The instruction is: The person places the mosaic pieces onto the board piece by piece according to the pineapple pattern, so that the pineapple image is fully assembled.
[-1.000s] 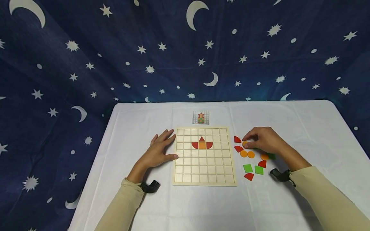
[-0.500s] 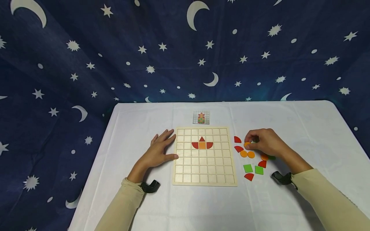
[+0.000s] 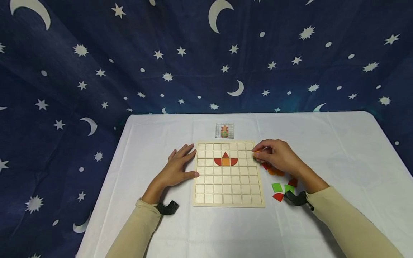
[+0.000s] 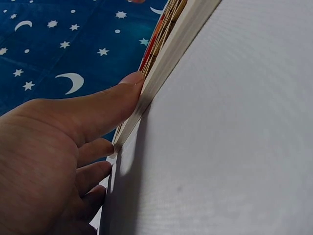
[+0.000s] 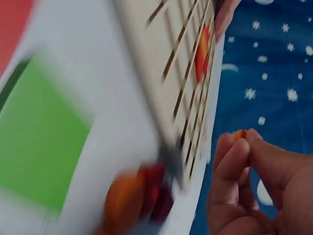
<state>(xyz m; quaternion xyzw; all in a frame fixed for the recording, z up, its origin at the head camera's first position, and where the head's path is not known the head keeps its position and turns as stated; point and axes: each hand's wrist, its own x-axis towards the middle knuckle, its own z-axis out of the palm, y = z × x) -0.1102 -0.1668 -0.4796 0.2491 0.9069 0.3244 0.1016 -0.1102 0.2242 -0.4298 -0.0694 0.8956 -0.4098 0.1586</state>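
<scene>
A wooden grid board (image 3: 213, 180) lies on the white table. In its upper middle sit a red triangle (image 3: 225, 155), an orange square (image 3: 226, 162) and a red quarter circle on each side of that square. My left hand (image 3: 176, 169) rests along the board's left edge, fingers spread, thumb (image 4: 110, 105) touching the rim. Between thumb and fingertips my right hand (image 3: 278, 154) pinches a small orange disc (image 5: 239, 134), close by the board's right edge. In the right wrist view the disc shows edge-on, raised in the fingers.
Right of the board lie loose pieces: green squares (image 3: 276, 187), red quarter circles (image 3: 278, 196) and orange discs (image 3: 279, 172), partly hidden under the right hand and wrist. Behind the board stands a small pattern card (image 3: 224, 131). A dark blue starry cloth (image 3: 193, 71) hangs behind the table.
My right hand has lifted the orange disc off the loose pieces and moved left with it to the board's right edge. The left hand has stayed in place.
</scene>
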